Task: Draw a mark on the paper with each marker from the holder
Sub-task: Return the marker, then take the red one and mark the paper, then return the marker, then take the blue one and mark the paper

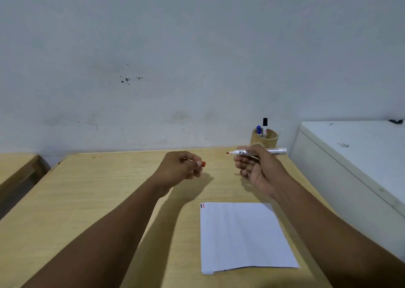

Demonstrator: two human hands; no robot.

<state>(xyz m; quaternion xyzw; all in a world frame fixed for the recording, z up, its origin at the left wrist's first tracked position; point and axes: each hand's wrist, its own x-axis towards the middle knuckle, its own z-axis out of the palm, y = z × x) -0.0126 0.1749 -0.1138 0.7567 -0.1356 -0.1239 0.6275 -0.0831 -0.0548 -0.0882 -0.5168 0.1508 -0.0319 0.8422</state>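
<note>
My right hand (256,167) holds a white marker (274,151) level above the table, its uncapped red tip pointing left. My left hand (182,166) is closed on the red cap (203,164), a short way left of that tip. A white sheet of paper (243,235) lies on the table below both hands, with short dark and red marks (202,205) at its top left corner. A round bamboo holder (264,141) stands at the table's far edge behind my right hand. In it are a blue-capped marker (259,130) and a black-capped marker (265,122).
The wooden table (98,200) meets a grey wall at the back. A white chest-like cabinet (350,163) stands along the table's right side. Another wooden surface (15,169) lies to the left across a gap.
</note>
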